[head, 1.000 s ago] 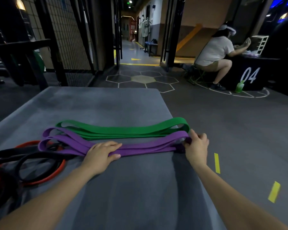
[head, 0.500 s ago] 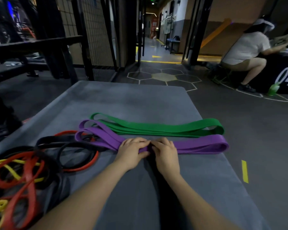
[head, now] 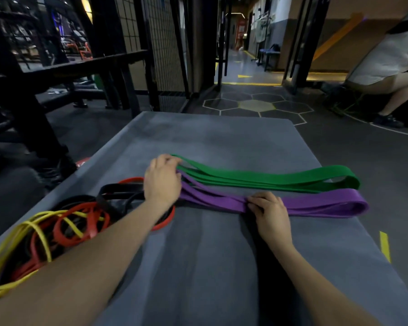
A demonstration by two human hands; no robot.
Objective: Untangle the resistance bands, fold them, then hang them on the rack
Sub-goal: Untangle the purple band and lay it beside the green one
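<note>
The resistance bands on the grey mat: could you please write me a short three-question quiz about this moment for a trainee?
1. True or false: the green band lies nearer the person than the purple band.
2. Which hand rests on the middle of the purple band? A) left hand B) right hand
3. Fill in: the tangled pile of red, yellow and black bands lies on the mat to the person's ____.

Key
1. False: the green band lies farther away, beside the purple one.
2. B: the left hand is at the bands' left ends.
3. Left.
</note>
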